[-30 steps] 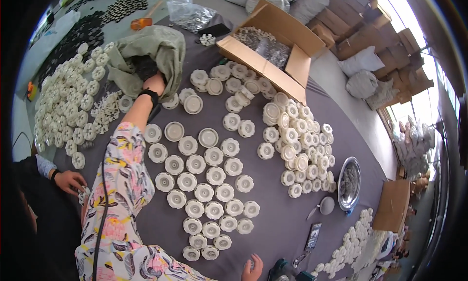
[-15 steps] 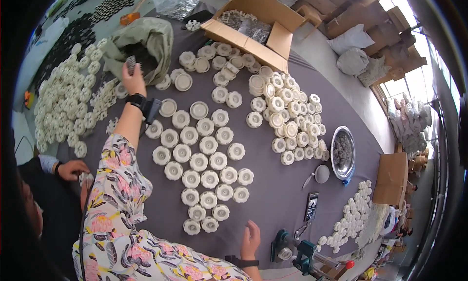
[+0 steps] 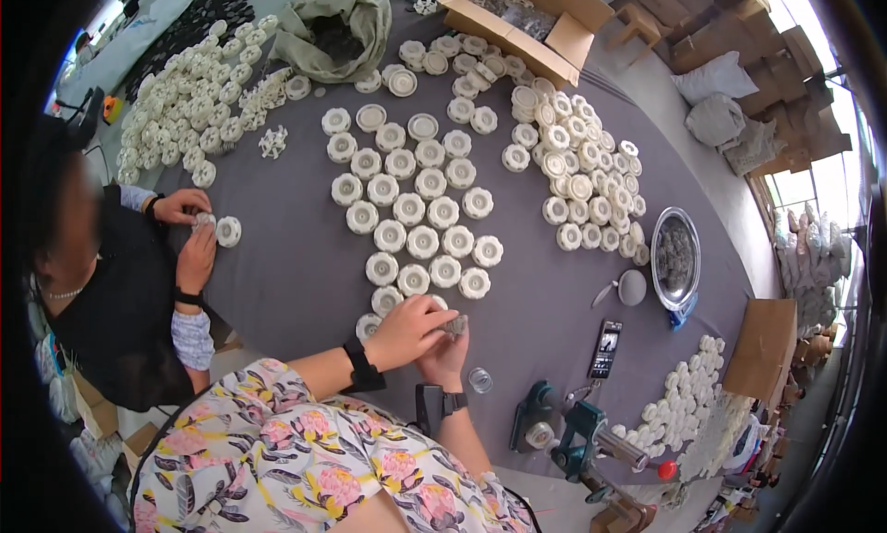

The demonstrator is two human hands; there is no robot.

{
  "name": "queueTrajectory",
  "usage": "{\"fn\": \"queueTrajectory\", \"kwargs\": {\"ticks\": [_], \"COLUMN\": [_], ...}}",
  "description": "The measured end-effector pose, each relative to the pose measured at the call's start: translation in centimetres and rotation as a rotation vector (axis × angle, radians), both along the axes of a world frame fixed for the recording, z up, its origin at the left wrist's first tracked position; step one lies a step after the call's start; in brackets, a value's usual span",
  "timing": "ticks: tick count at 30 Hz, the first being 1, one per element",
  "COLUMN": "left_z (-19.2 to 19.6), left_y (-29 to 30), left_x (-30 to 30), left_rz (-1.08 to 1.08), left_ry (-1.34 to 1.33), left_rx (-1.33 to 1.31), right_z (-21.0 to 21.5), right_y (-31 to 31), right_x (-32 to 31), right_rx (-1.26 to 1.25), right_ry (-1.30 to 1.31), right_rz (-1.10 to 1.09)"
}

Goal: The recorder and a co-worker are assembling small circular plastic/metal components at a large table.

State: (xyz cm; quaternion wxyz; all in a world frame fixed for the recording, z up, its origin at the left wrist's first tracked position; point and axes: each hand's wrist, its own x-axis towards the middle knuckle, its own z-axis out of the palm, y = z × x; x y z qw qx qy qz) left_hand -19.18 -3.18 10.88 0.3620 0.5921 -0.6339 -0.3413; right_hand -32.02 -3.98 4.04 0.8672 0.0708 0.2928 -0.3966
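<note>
My left hand (image 3: 405, 334) and my right hand (image 3: 443, 359) meet over the near end of the rows of white knobs (image 3: 423, 243). Pinched between the left fingertips is a small grey ridged piece (image 3: 455, 324). The right hand cups it from below, its fingers curled and partly hidden by the left. Round, scalloped and dished, the knobs lie face up; the hands cover part of the nearest ones. A small clear round disc (image 3: 479, 380) lies just right of my right wrist.
At right front stands a green hand press (image 3: 582, 441) with a red-tipped lever. A phone (image 3: 605, 348), a metal bowl (image 3: 675, 256) and piled white knobs (image 3: 580, 187) lie beyond. Far off are a green sack (image 3: 309, 48) and an open carton (image 3: 580, 20). A co-worker's hands (image 3: 192, 237) work at left.
My left hand has come back from the sack with the grey piece and met my right hand. The view has shifted, bringing the co-worker further into sight.
</note>
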Motion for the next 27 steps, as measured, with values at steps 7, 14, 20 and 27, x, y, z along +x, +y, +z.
{"fn": "queueTrajectory", "kwargs": {"ticks": [7, 14, 20, 27], "left_z": [-1.3, -2.3, -2.8, -7.6], "left_y": [3.4, 3.7, 3.4, -1.4], "left_x": [-0.1, 0.7, 0.0, 2.1], "left_rz": [-0.036, 0.245, 0.165, 0.286], "left_ry": [-0.038, 0.664, 0.788, 0.144], "left_rx": [0.214, 0.609, 0.663, 0.337], "right_z": [2.2, 0.5, 1.2, 0.6], "right_y": [2.5, 3.7, 3.7, 4.4], "right_x": [-1.7, -4.1, -3.8, -5.7], "right_rx": [-0.268, -0.269, -0.366, -0.182], "right_ry": [0.522, 0.498, 0.557, 0.471], "right_rz": [0.311, 0.244, 0.331, 0.204]}}
